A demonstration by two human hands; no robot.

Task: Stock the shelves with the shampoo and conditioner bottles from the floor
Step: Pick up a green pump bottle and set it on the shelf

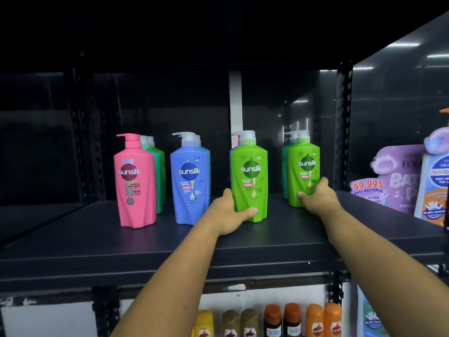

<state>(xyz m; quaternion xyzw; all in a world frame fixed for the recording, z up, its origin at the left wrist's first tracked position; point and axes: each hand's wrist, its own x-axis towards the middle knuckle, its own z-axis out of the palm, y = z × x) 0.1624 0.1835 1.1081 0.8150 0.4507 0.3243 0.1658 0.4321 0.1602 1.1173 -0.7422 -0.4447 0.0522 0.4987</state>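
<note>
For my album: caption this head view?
Left hand grips the left green bottle, right hand the right green bottle, on a dark shelf.

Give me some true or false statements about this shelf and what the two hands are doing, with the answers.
1. The pink Sunsilk bottle stands directly left of the blue Sunsilk bottle. True.
2. The left hand grips the centre green Sunsilk bottle near its base. True.
3. The right hand holds the blue Sunsilk bottle. False: it grips the rightmost green Sunsilk bottle; the blue one stands untouched.
4. The four front bottles lie on their sides. False: all four stand upright on the dark shelf.
</note>
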